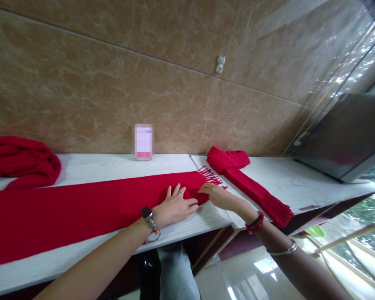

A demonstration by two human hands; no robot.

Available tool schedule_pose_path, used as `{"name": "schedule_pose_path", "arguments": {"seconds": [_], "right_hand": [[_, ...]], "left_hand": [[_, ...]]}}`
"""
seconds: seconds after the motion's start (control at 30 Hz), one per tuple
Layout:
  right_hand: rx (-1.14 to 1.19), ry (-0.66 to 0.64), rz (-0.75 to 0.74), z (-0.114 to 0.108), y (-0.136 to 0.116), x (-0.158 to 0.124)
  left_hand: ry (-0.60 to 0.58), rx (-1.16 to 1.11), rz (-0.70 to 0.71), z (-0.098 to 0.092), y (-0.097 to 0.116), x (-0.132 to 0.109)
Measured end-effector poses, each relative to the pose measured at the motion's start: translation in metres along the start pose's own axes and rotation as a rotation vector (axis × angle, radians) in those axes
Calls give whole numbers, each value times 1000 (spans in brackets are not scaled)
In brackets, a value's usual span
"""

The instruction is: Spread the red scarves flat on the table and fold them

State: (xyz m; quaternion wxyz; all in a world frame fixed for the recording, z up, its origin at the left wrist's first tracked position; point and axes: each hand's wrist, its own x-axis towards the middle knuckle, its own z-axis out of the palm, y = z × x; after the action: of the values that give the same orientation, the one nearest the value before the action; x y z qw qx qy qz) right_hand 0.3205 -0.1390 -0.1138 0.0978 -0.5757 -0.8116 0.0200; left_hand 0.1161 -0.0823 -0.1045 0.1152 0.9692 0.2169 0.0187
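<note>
A wide red scarf (pixel 90 208) lies stretched out flat along the white countertop, its fringe at the right end. My left hand (pixel 176 206) rests on the scarf near that end, palm down with fingers spread. Close beside it, my right hand (pixel 218 196) has its fingers pressed together on the scarf's near corner, just below the fringe (pixel 210 176). The fingertips of my right hand are partly hidden against the cloth. Right of my hands lies a second red scarf (pixel 246 183), folded narrow, with a fringed end near the counter's front edge.
A bunched red cloth (pixel 21 162) sits at the far left. A blurred phone-like object (pixel 143 142) leans against the brown tiled wall (pixel 96 83). At the right end of the white countertop (pixel 171 160) stands a dark grey appliance (pixel 340 137). A small white hook (pixel 220 64) is on the wall.
</note>
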Motion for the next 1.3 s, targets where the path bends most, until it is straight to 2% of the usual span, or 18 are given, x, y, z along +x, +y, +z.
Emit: {"name": "schedule_pose_path", "arguments": {"seconds": [0.13, 0.27, 0.43, 0.53, 0.77, 0.93, 1.03, 1.17, 1.3], "right_hand": [[-55, -41, -5, -2, -1, 10], [-105, -69, -7, -4, 0, 18], [-69, -74, 20, -7, 3, 27], [-66, -65, 32, -6, 3, 33], [-97, -51, 99, -4, 3, 39], [-113, 30, 0, -10, -5, 45], [-87, 35, -54, -4, -9, 52], [-86, 51, 51, 8, 4, 58], [-128, 64, 162, 6, 20, 57]], "left_hand": [[84, 7, 8, -2, -4, 1], [161, 107, 36, 0, -8, 4], [268, 183, -3, 11, -14, 14], [294, 199, -32, 19, -17, 16], [225, 160, -164, 23, -24, 15], [117, 117, -248, 16, -22, 16], [102, 112, -291, 13, -19, 15], [93, 111, -311, 14, -19, 16], [93, 113, -326, 16, -21, 18]]}}
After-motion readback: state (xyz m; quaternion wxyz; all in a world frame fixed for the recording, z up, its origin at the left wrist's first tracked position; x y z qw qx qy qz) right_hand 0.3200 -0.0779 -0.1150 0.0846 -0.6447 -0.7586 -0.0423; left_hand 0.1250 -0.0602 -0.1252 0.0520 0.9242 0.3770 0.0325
